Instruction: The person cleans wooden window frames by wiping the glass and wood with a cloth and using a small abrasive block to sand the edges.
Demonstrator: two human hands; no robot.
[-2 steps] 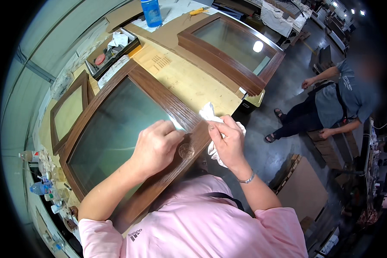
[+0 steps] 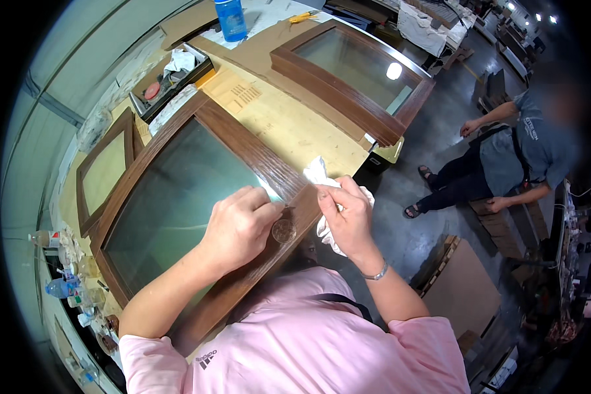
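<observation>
A brown wooden door frame with an arched glass pane (image 2: pixel 177 190) lies in front of me across the work table. My left hand (image 2: pixel 240 223) is closed over the corner of the glass, its fingertips pressed together at the frame's inner edge. What it pinches, if anything, is hidden. Just beside those fingertips, a small round clear dish-like thing (image 2: pixel 284 230) rests on the wooden rail. My right hand (image 2: pixel 348 213) grips a crumpled white cloth (image 2: pixel 316 172) at the frame's right corner, one tip of it sticking up over the wood.
Beyond lies another glazed brown frame (image 2: pixel 348 72); a smaller frame (image 2: pixel 105 172) is at left. A tray of odds and ends (image 2: pixel 171 82), a blue bottle (image 2: pixel 231 21) and yellow-handled pliers (image 2: pixel 303 16) sit farther back. Several bottles (image 2: pixel 62 287) line the left. A person (image 2: pixel 505 151) stands at right.
</observation>
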